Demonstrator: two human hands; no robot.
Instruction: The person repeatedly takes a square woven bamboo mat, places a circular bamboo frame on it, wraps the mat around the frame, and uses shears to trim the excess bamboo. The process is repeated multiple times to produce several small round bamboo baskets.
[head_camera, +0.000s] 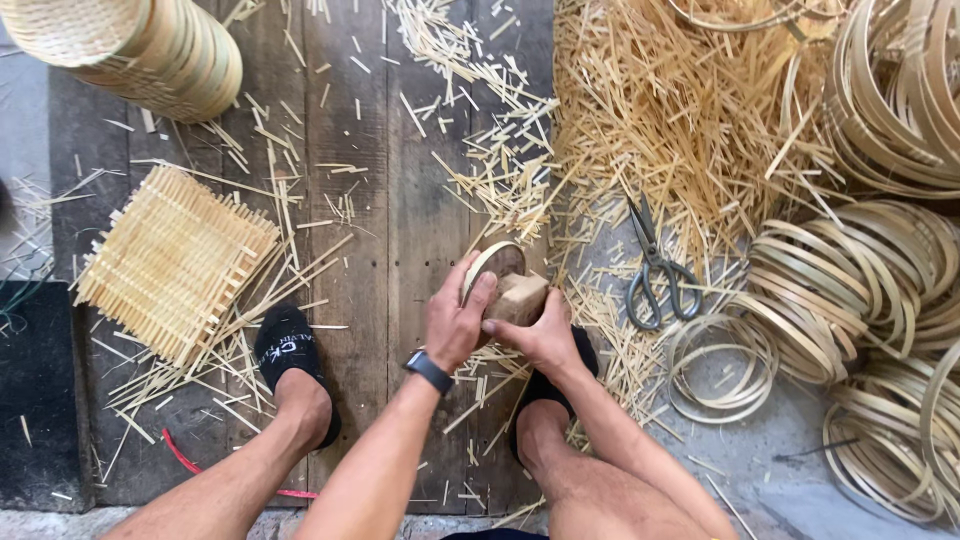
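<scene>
My left hand (455, 320) grips a small round form wrapped by a thin bamboo ring (492, 262), held above the wooden floor between my feet. My right hand (540, 335) holds a pale wooden block (520, 297) pressed against the ring's lower right side. Both hands touch each other at the fingers. A dark watch sits on my left wrist.
Scissors (655, 270) lie to the right on scattered bamboo splinters. Piles of bamboo rings (850, 280) fill the right side. A square woven mat (175, 262) lies at left, stacked baskets (140, 45) at top left. My feet in black socks flank the hands.
</scene>
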